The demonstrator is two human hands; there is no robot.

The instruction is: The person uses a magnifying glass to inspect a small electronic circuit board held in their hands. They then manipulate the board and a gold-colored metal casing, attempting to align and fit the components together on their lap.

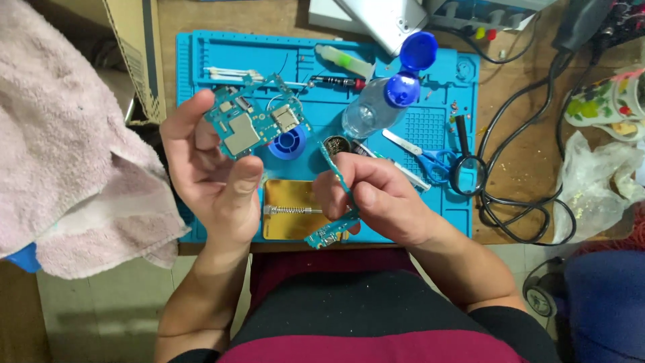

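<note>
— Gripped how? Left hand [211, 165] pinches a teal rectangular circuit board [254, 119] with metal shields between thumb and fingers, raised over the blue silicone work mat [322, 60].

— And the other?

— Right hand [376, 198] clenches a narrow teal circuit strip [338, 202], standing almost upright, its lower end just above the brass-coloured plate [290, 202].

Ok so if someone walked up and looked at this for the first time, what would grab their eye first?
Most likely the two teal circuit boards held up mid-frame: the left hand pinches a wide circuit board with metal shields, and the right hand holds a narrow board strip. Behind them lies the bright blue work mat, with a clear bottle with its blue cap flipped open lying on it. A pink towel fills the left side.
</note>
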